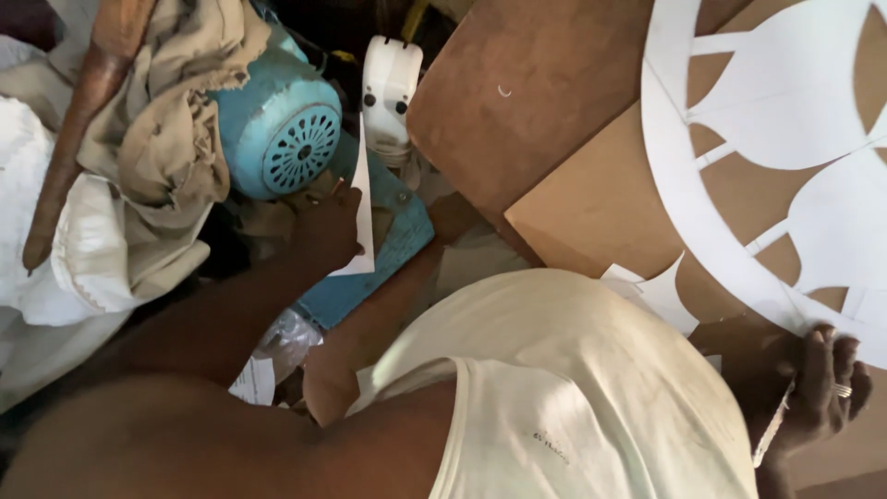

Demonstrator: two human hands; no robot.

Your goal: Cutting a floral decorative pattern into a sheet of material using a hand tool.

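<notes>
Left hand [328,226] pinches a paper strip [362,217] standing upright beside the blue motor [282,129]; right hand [818,383] grips the paper cutout's [767,102] near edge.

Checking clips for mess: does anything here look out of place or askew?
Yes. Crumpled beige cloth is heaped over the blue motor, hiding part of it. The left hand holds a paper strip beside it; the right hand grips the white stencil.

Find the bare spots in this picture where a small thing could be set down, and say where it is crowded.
Free: the brown board left of the white cutout. Crowded: around the left hand with its paper scrap, between the blue motor and cloth.
</notes>
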